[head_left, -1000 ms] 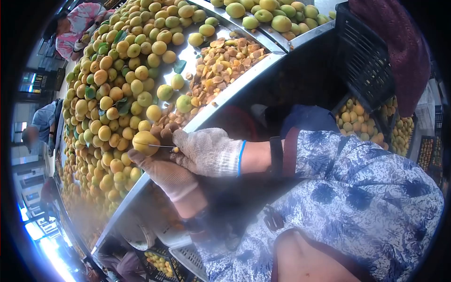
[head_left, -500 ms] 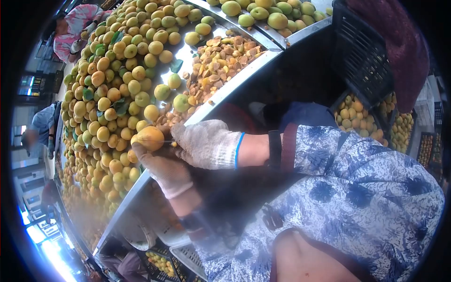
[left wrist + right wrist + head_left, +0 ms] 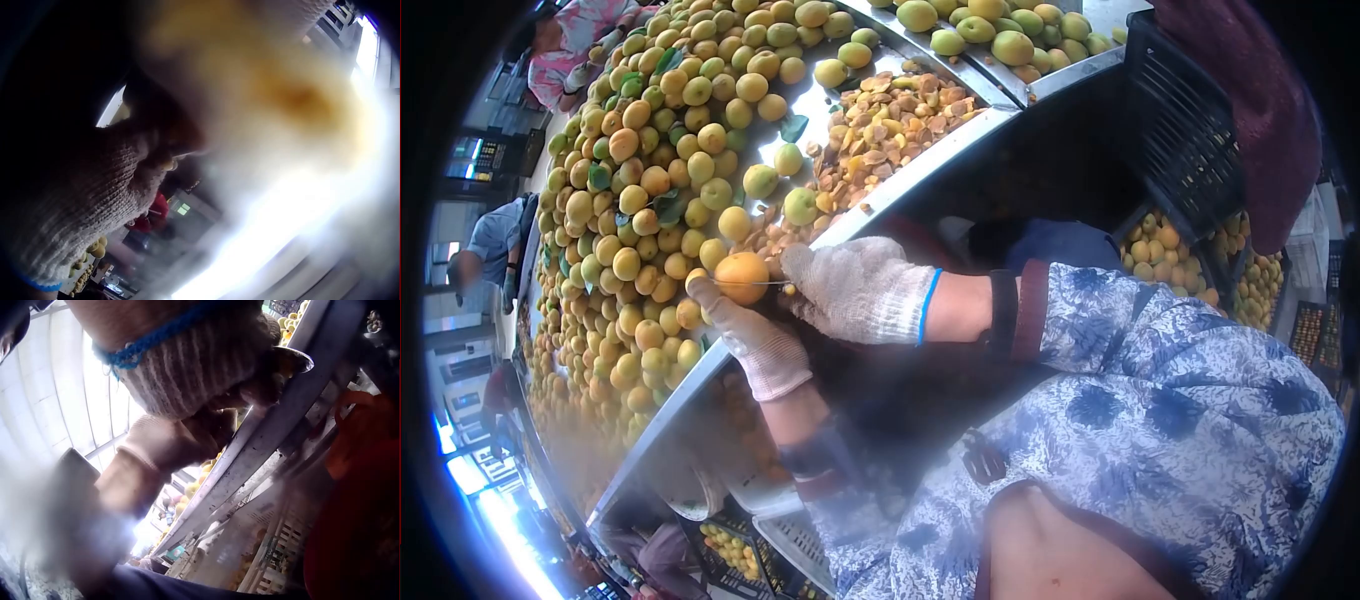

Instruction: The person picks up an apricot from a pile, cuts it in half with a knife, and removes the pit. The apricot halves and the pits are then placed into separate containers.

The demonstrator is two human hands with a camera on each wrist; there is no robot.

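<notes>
My left hand (image 3: 762,348), in a knitted pale glove, grips a yellow-orange apricot (image 3: 742,278) at the front edge of the sorting table. My right hand (image 3: 862,290), gloved in white knit with a blue cuff, holds a small knife; its thin blade (image 3: 776,283) lies against the fruit. In the right wrist view the shiny blade (image 3: 301,360) sticks out past the curled fingers. A blurred yellow-orange shape (image 3: 294,94) fills much of the left wrist view. Beside the hands lies a heap of apricot halves (image 3: 890,125), cut and browned.
Whole apricots (image 3: 640,220) are piled across the metal table, whose raised rim (image 3: 900,185) runs beside my hands. A black crate (image 3: 1185,120) stands tilted at the upper right, near more crated fruit (image 3: 1165,255). Other people (image 3: 500,240) stand along the far side.
The apricot has turned between my fingers, its more orange side now showing. My left hand has tilted more upright, and both hands have risen a little in the view.
</notes>
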